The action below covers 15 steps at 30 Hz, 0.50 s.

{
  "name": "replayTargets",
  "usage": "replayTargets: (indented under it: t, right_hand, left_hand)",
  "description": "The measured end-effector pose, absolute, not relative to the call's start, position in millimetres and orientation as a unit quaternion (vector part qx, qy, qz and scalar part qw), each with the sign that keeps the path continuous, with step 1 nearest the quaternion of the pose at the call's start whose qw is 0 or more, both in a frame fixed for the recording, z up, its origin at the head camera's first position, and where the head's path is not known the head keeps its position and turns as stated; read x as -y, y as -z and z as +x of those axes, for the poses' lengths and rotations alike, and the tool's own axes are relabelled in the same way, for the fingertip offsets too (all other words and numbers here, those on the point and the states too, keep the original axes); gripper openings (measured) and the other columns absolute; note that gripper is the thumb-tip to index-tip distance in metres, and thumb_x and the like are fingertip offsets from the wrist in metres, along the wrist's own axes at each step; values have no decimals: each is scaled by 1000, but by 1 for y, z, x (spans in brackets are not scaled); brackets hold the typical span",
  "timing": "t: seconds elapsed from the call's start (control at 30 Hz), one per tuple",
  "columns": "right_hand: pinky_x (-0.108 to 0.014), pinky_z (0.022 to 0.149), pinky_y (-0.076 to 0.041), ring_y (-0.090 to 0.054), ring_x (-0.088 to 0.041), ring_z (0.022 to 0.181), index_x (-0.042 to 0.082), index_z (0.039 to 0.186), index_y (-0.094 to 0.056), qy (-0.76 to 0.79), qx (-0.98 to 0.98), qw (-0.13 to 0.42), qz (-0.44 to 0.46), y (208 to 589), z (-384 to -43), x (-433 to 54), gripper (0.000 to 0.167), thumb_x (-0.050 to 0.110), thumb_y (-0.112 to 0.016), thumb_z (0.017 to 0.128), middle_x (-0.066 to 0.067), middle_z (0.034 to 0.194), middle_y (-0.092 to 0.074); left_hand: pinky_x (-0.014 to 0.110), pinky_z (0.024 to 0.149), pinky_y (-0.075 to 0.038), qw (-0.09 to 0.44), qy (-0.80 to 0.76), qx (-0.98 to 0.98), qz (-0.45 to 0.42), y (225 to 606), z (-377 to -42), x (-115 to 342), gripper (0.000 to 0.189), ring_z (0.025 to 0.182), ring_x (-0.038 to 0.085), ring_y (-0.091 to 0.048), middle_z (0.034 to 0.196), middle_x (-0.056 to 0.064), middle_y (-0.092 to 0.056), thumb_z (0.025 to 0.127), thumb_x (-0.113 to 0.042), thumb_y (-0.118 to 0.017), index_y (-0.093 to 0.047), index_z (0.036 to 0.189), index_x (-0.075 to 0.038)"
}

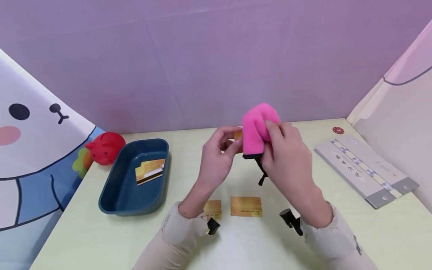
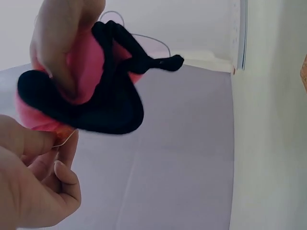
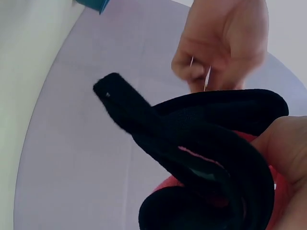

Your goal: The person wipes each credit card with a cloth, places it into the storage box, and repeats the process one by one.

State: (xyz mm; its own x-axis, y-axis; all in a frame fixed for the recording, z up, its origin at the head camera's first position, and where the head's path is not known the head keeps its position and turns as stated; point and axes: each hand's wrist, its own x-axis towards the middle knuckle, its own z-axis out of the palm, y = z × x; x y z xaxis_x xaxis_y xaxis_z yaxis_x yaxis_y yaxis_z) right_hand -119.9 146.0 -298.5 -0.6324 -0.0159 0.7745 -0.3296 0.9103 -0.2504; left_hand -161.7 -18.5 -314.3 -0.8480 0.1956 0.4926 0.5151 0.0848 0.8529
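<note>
My left hand pinches a small gold card between thumb and fingers, right beside a soft pink cloth piece. In the left wrist view that card shows as an orange strip with a pale edge, overlapping the pink cloth. My right hand grips the folded pink cloth, its thumb and fingers sunk into the fabric. Black trim lines the opening, and a black strap sticks out from it. Both hands are raised above the table.
Two gold cards lie on the table below the hands, one partly hidden by the left wrist. At left, a blue tray holds gold cards, with a red piggy bank behind. A grey folder and red chip lie right.
</note>
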Motion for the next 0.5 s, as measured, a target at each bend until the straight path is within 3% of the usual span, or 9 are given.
replayTargets:
  t: [0.27, 0.5]
  right_hand:
    - [-65, 70, -48, -56, -41, 103, 0, 130, -61, -227, 903, 364, 0, 290, -133, -186, 42, 2, -52, 89, -24, 112, -60]
    - [-65, 72, -43, -56, -43, 105, 0, 128, -63, -247, 880, 406, -6, 287, -134, -199, 39, 7, -52, 91, -26, 113, -60]
  left_hand:
    - [24, 62, -41, 125, 622, 730, -251, 308, -163, 26, 25, 73, 20, -60, 87, 11, -64, 95, -4, -65, -65, 120, -7]
    - [24, 65, -40, 137, 644, 716, -232, 303, -169, 34, 30, 74, 18, -53, 92, 13, -67, 95, -5, -66, -64, 125, -7]
